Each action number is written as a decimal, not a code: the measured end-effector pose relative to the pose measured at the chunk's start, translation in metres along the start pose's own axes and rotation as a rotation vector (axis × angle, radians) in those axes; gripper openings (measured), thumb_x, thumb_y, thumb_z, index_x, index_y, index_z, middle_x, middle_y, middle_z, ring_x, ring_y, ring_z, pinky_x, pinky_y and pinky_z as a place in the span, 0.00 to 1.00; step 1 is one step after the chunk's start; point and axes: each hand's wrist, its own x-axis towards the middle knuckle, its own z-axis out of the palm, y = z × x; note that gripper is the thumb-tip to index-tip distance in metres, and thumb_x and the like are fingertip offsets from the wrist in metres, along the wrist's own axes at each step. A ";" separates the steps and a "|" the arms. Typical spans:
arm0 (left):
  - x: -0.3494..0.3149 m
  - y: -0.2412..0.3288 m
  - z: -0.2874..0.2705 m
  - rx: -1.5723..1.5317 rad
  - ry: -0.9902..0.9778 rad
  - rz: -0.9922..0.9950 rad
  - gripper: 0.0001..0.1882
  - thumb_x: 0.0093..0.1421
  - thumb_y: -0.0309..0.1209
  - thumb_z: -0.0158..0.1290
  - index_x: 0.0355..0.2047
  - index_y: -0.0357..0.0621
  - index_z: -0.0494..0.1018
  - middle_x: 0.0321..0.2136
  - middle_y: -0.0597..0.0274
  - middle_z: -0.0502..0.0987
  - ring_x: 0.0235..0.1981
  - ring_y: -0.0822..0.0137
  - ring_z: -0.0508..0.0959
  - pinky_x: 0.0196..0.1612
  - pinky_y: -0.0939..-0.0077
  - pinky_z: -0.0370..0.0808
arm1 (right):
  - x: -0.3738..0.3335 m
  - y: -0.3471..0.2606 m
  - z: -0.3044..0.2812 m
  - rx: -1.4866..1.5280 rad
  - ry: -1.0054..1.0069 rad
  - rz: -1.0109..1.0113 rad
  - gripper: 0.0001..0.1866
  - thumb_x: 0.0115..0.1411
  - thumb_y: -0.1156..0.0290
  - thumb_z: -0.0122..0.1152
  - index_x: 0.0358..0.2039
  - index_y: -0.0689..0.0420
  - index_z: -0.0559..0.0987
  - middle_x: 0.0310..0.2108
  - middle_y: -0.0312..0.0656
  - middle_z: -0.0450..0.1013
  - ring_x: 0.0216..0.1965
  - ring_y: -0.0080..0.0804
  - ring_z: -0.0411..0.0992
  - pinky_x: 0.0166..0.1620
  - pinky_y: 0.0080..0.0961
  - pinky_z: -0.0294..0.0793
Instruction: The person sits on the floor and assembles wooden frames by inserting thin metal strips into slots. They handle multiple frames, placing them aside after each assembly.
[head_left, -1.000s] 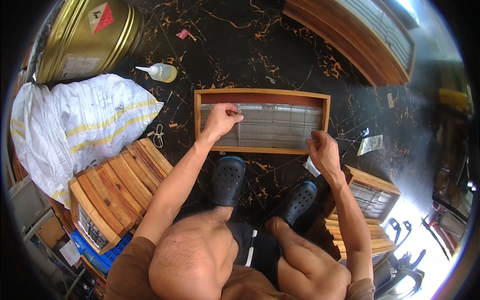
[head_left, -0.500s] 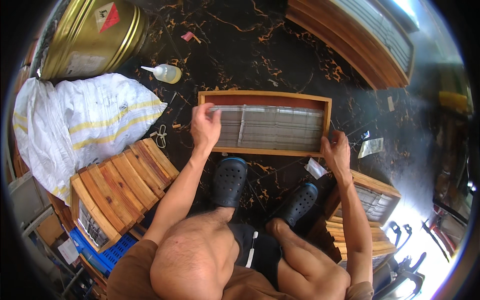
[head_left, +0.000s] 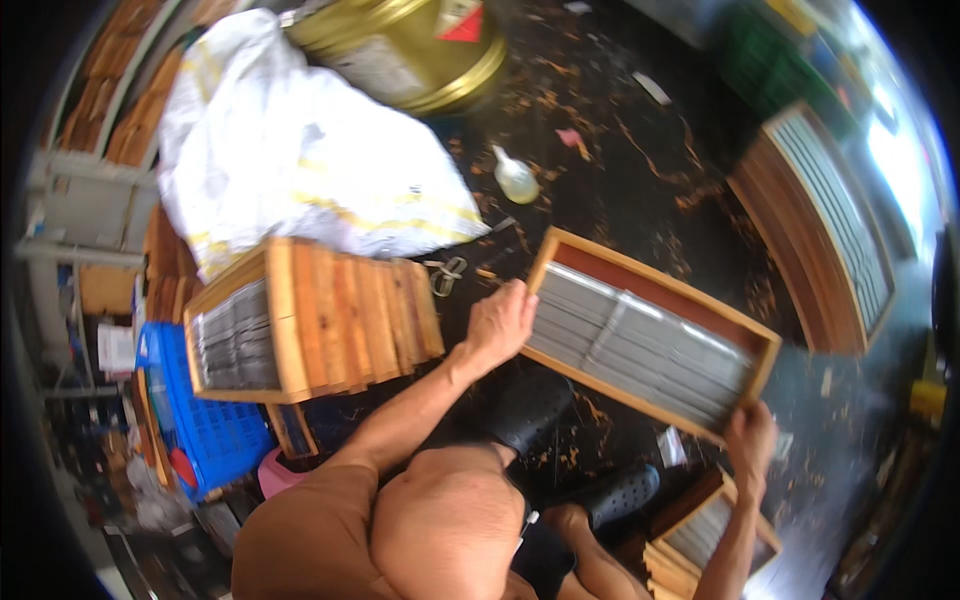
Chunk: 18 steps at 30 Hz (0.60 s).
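A gold drum (head_left: 405,45) and a white sack (head_left: 320,150) sit toward the dark floor's (head_left: 670,220) left edge, with a squeeze bottle (head_left: 518,182) nearby.

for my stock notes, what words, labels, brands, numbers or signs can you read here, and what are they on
Nothing is readable.
Gold drum: red-and-white sign, marks too small; pale label, blurred.
White sack: small dark mark, too small.
White paper at far left: any print too small.
Wooden frame: no lettering visible.
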 end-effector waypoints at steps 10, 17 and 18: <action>-0.064 0.105 -0.292 -0.193 0.076 -0.056 0.13 0.71 0.37 0.54 0.35 0.38 0.73 0.19 0.51 0.74 0.19 0.58 0.76 0.24 0.62 0.70 | 0.002 -0.117 -0.241 0.137 0.231 -0.279 0.06 0.63 0.79 0.50 0.40 0.61 0.72 0.33 0.35 0.65 0.25 0.22 0.61 0.27 0.26 0.64; -0.142 -0.029 -0.419 -0.081 0.274 -0.326 0.13 0.71 0.37 0.53 0.35 0.39 0.76 0.20 0.69 0.70 0.21 0.76 0.69 0.24 0.75 0.67 | -0.044 -0.401 -0.165 0.011 -0.042 -0.727 0.07 0.51 0.75 0.57 0.22 0.64 0.72 0.14 0.39 0.64 0.16 0.27 0.61 0.22 0.34 0.61; -0.161 -0.049 -0.438 0.061 0.318 -0.408 0.13 0.71 0.36 0.52 0.34 0.39 0.76 0.20 0.67 0.71 0.21 0.74 0.70 0.25 0.72 0.67 | -0.052 -0.436 -0.135 0.020 -0.053 -0.802 0.09 0.49 0.75 0.59 0.17 0.64 0.71 0.10 0.39 0.63 0.12 0.28 0.61 0.18 0.35 0.59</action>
